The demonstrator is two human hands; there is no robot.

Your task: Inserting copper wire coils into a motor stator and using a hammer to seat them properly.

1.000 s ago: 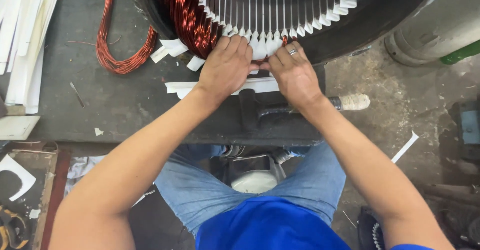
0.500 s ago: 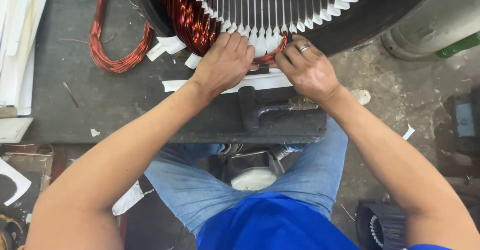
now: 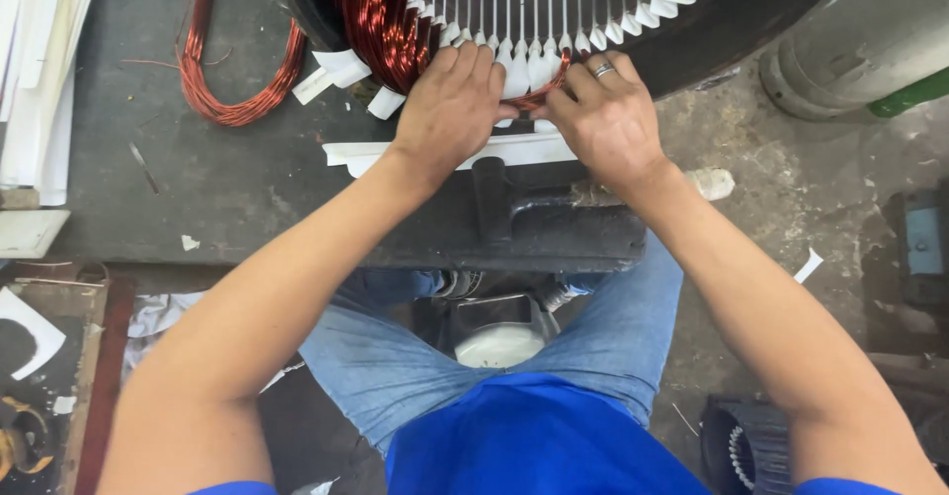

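The left hand (image 3: 450, 109) and the right hand (image 3: 605, 119), both curled, pinch a copper wire bundle (image 3: 542, 88) that runs sideways between them at the motor ring's (image 3: 554, 10) near edge, just above white paper strips (image 3: 435, 154) on the dark tabletop (image 3: 227, 188).

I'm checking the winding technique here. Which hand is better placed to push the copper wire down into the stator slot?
Probably the right hand: its fingers already pinch the copper wire at the stator slot. The left hand lies on the white slot paper beside it.
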